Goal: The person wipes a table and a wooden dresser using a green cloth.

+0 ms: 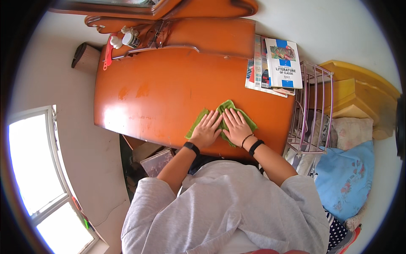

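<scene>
A green cloth (241, 119) lies spread on the orange-brown wooden tabletop (177, 85), near its front edge. My left hand (205, 129) rests flat on the left part of the cloth, fingers stretched forward. Beside it, my right hand (236, 127) presses palm down on the right part, with its fingers slightly apart. The two hands almost meet at the thumbs and index fingers. Each wrist wears a black band. Part of the cloth is hidden beneath the palms.
Books and magazines (284, 65) are stacked at the back right, beside a pinkish metal rack (312, 108). A raised ledge at the back left bears glasses (157, 35), a white-lidded jar (130, 40) and a red comb (108, 52). Blue floral fabric (345, 177) lies at right.
</scene>
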{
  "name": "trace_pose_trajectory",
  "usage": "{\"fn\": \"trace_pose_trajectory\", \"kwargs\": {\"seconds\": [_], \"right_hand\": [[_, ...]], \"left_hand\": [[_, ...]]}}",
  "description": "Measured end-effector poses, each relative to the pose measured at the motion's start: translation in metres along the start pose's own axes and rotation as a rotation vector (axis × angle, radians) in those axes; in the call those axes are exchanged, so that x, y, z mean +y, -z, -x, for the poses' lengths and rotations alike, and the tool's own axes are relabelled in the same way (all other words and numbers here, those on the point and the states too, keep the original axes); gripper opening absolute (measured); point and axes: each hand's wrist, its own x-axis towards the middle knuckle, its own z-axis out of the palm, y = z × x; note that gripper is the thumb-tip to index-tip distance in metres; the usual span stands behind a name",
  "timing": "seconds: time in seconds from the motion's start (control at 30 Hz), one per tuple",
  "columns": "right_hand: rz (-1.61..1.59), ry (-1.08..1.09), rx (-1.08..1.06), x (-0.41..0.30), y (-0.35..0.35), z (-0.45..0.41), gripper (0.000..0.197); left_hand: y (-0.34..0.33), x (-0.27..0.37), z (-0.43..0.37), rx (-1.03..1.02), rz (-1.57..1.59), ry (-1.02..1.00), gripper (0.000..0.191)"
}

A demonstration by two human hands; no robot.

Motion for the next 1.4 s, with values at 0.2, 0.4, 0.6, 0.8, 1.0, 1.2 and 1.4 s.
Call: {"fn": "trace_pose_trajectory", "kwargs": {"seconds": [0.2, 0.4, 0.6, 0.8, 1.0, 1.2, 1.4], "right_hand": [[0.112, -0.1, 0.038, 0.046, 0.015, -0.104, 0.065], [0.196, -0.15, 0.028, 0.094, 0.025, -0.179, 0.062], [0.239, -0.169, -0.097, 0.103, 0.026, -0.187, 0.063], [0.313, -0.217, -0.113, 0.07, 0.01, -0.17, 0.067], [0.238, -0.024, -0.196, -0.062, -0.02, -0.082, 0.08], [0.062, 0.099, -0.144, -0.128, -0.052, -0.055, 0.082], [0.11, 0.093, -0.242, -0.1, -0.023, -0.127, 0.076]], "left_hand": [[0.026, -0.078, -0.103, 0.039, -0.046, -0.059, 0.06], [0.034, -0.111, -0.18, 0.054, -0.059, 0.002, 0.06], [0.035, -0.115, -0.189, -0.013, -0.096, 0.017, 0.06], [0.037, -0.12, -0.153, -0.006, -0.088, -0.054, 0.061], [0.016, -0.118, 0.015, 0.067, 0.001, -0.248, 0.069], [0.01, -0.112, 0.123, 0.008, 0.141, -0.095, 0.071], [0.029, -0.145, 0.068, 0.111, 0.171, -0.022, 0.066]]}}
